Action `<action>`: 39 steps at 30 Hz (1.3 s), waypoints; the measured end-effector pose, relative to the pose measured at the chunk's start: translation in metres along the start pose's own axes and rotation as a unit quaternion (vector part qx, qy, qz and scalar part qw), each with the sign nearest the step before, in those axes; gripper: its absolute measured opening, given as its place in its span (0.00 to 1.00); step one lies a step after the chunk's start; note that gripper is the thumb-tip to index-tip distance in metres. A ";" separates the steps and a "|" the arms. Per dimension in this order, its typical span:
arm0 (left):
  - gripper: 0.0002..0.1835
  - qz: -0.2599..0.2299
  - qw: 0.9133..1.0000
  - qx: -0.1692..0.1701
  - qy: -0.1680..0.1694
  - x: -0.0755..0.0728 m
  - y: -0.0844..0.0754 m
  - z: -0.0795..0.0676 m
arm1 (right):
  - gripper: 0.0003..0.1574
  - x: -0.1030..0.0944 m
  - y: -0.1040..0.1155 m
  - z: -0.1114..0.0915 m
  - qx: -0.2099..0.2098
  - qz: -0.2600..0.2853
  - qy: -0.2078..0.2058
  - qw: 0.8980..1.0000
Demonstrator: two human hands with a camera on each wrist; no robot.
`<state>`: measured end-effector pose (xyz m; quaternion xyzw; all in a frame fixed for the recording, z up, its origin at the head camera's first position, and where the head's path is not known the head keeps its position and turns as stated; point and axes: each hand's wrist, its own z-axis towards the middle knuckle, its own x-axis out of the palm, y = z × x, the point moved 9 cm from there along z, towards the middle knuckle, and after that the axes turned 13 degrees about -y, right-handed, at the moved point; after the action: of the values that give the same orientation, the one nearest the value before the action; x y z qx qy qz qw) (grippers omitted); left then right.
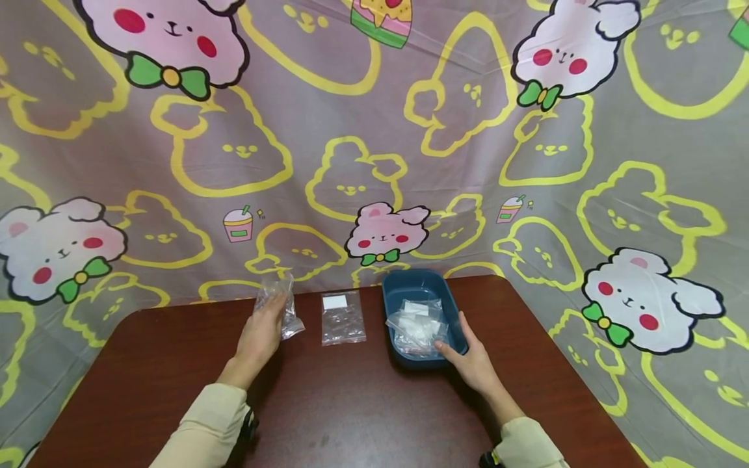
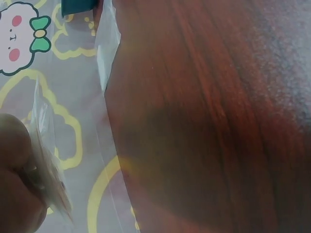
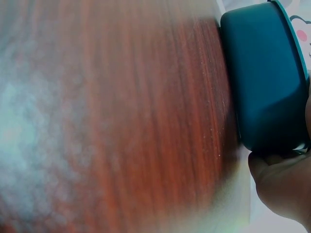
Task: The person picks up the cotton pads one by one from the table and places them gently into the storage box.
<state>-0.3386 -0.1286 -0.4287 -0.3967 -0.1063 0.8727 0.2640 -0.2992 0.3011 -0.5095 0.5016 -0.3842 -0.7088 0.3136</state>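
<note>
My left hand (image 1: 264,331) holds a clear plastic bag (image 1: 290,320) near the back left of the table. In the left wrist view the fingers (image 2: 17,170) pinch that bag, which stands on edge. My right hand (image 1: 473,361) grips the right side wall of a dark blue plastic bin (image 1: 409,278), thumb over the rim and fingers outside. Several clear bags (image 1: 418,328), some with white contents, lie piled in the bin. Only the bin's outer wall (image 3: 267,73) shows in the right wrist view, its inside hidden.
Between the left hand and the bin, a flat clear zip bag (image 1: 343,318) with a white label lies on the brown wooden table (image 1: 345,403). A cartoon-printed cloth (image 1: 328,117) hangs along the table's back and right edges.
</note>
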 end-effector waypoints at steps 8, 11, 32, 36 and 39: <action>0.21 0.002 1.000 -0.006 0.004 0.000 0.002 0.002 | 0.63 0.000 -0.003 0.000 0.000 -0.003 -0.005 1.000; 0.21 0.002 1.000 -0.011 0.009 0.001 0.004 0.002 | 0.64 0.000 -0.004 0.001 0.001 -0.002 -0.005 1.000; 0.21 -0.012 1.000 -0.012 0.010 0.008 -0.001 0.001 | 0.63 0.002 -0.002 0.000 0.005 -0.003 -0.001 1.000; 0.22 -0.014 1.000 -0.009 0.009 0.010 -0.004 0.000 | 0.63 0.001 0.000 0.000 0.002 -0.003 -0.004 1.000; 0.22 -0.015 1.000 -0.008 0.011 0.011 -0.007 0.000 | 0.63 0.000 0.000 0.000 0.000 -0.004 -0.006 1.000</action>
<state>-0.3419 -0.1172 -0.4329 -0.4066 -0.1160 0.8635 0.2749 -0.2989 0.3006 -0.5094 0.4991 -0.3845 -0.7125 0.3087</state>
